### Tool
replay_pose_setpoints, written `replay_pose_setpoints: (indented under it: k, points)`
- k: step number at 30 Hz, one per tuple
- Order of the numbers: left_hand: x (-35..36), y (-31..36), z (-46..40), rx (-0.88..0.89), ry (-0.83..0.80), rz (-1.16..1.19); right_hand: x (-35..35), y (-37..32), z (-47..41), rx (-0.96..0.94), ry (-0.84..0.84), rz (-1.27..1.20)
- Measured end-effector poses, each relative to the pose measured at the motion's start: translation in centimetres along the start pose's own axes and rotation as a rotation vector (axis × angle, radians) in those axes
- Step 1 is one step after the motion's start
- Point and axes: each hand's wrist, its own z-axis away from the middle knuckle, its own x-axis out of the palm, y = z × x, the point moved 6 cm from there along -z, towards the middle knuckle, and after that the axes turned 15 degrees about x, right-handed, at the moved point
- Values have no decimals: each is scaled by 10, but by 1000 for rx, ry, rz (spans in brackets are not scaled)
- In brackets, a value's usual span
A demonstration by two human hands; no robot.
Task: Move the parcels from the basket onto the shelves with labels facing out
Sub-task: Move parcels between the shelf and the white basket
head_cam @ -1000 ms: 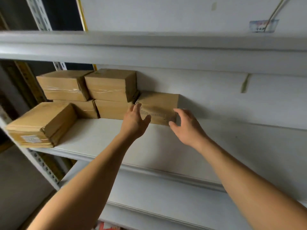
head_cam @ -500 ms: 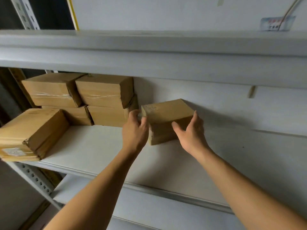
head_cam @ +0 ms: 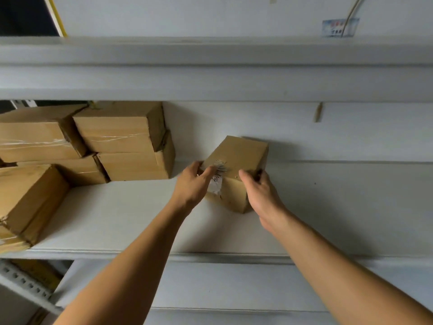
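- Large parcel [head_cam: 28, 202], far left: lies at the front edge of the shelf [head_cam: 131, 221], angled, its near end hanging past the lip. Any label on it is out of sight.
- Stacked parcels [head_cam: 121, 141], left of centre: four cartons in two tiers against the back wall, clear tape across the upper fronts. No labels show on the faces turned outward.
- Left hand [head_cam: 192, 186]: grips the near left corner of the small parcel, thumb laid over the top edge, fingers curled round the side.
- Small parcel [head_cam: 236, 170], centre: a second ago it sat square beside the stack with a printed face forward; half a second ago it was lifted and turning. Now it sits skewed, one corner pointing out, well apart from the stack.
- Label [head_cam: 216, 181]: white, wraps from the top down the near left face, blurred by motion, partly under the left thumb.
- Right hand [head_cam: 260, 193]: holds the near right corner, fingers curled over the top edge.
- Judgement: the parcel is being turned to find and present its label; it likely still needs squaring up with that face outward.
- Basket: not in view.
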Motion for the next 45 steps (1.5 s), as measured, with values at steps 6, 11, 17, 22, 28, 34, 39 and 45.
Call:
replay_pose_setpoints:
  k: [6,11,17,22,28,34,39,45]
  points:
    - [14,12,15,59,-119,194,-24,4,28,-46,-98,-122]
    - [42,37,36,159,-142,288,-70,8,61,-93,-93,-218]
    - [106,85,73,287,-293,349,-152,31,119,-121,75,-277]
    - [172,144,116,384,-423,392,-236,55,174,-150,238,-295]
    - [273,204,203,421,-617,476,-348,112,251,-112,458,-387]
    - [369,235,317,379,-849,490,-439,191,348,-81,631,-398]
    - [426,241,403,368,-1060,422,-472,260,419,-7,714,-449]
    - [498,237,496,393,-1361,363,-501,359,488,124,949,-637]
